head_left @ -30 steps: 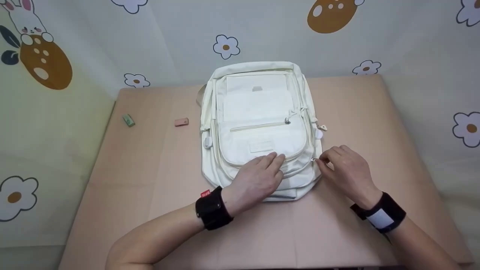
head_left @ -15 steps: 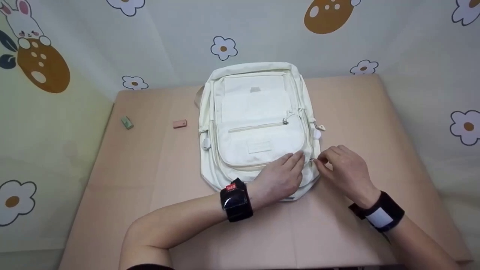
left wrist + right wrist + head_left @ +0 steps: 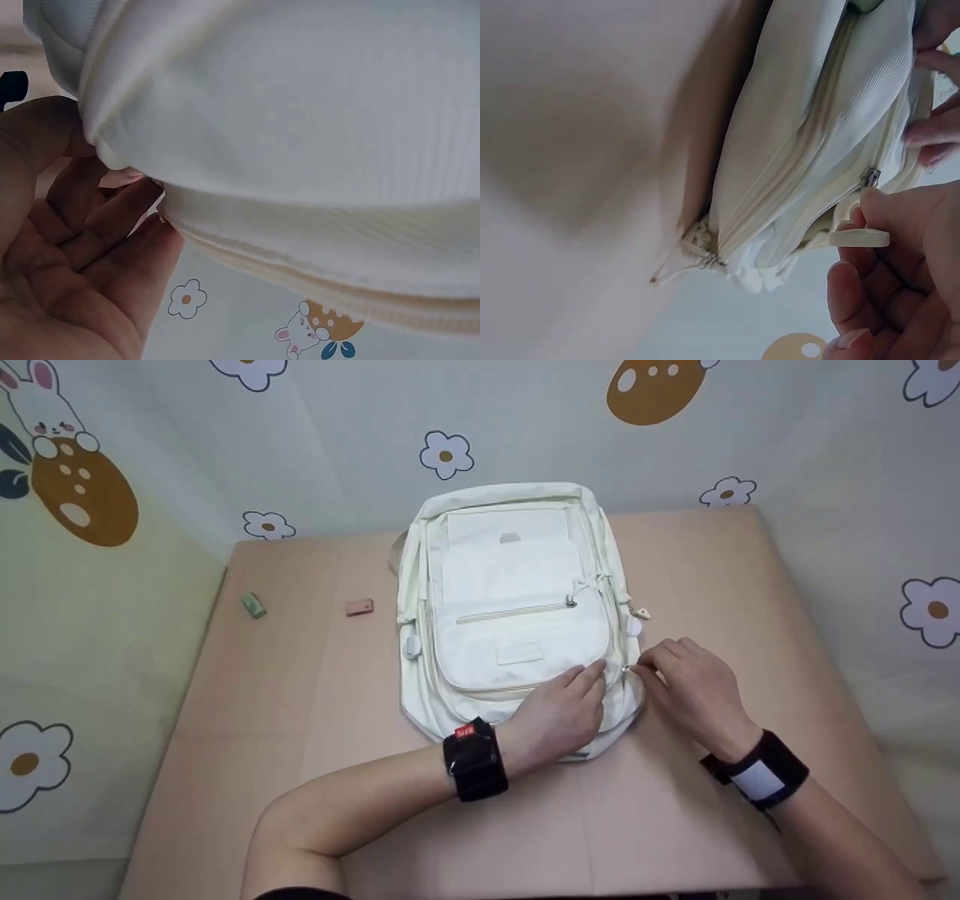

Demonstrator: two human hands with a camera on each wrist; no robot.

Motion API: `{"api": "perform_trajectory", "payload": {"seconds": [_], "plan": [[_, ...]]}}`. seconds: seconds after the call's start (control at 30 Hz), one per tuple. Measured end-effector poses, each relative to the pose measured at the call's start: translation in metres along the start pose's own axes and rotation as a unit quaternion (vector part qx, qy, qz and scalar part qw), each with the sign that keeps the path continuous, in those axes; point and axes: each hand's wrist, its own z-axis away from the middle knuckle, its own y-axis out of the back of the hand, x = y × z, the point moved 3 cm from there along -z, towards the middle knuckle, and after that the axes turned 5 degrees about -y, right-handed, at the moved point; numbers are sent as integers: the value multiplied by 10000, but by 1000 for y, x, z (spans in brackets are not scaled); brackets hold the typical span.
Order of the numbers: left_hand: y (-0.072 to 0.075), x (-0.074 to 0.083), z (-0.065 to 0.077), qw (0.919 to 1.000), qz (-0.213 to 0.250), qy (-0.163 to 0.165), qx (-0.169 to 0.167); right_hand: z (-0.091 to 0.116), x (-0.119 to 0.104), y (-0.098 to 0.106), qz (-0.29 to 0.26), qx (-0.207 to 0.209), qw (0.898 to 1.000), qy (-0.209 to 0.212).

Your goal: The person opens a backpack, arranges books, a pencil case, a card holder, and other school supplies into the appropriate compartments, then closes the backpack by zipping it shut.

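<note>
A cream backpack (image 3: 514,566) lies front side up in the middle of the table. My left hand (image 3: 559,716) is at its lower right front, fingers laid over the front pocket's edge. In the left wrist view, that hand (image 3: 82,247) has its thumb and fingers on either side of the fabric, the fingertips partly hidden. At the bag's right side my right hand (image 3: 694,686) pinches a zipper pull (image 3: 860,238) with a pale tab. Its metal slider (image 3: 871,178) sits on the pocket's zipper, just beyond the thumb. A partly open gap shows along this zipper.
Left of the bag lie a pink eraser-like block (image 3: 359,607) and a green one (image 3: 253,605). Another zipper pull (image 3: 571,601) hangs on the upper pocket. A patterned curtain (image 3: 360,450) stands behind the table (image 3: 300,690).
My left hand has slid right along the bag's lower front, closer to the right hand. The right hand has moved slightly up the bag's side with the zipper pull.
</note>
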Motion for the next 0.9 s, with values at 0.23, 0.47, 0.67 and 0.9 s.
{"api": "perform_trajectory", "payload": {"seconds": [0.23, 0.47, 0.67, 0.9], "plan": [[-3, 1, 1, 9998, -15, -159, -107, -22, 10, -5, -25, -17, 9999, -146], [-2, 0, 3, 9996, 8, -238, -160, -36, 16, -12, -84, -50, 9998, -162], [-3, -1, 3, 9995, 174, -208, -136, -36, 18, -15, -279, -141, 9995, -110], [0, -3, 3, 9997, 156, -207, -11, -35, 18, -13, -138, 10, 9996, 230]]}}
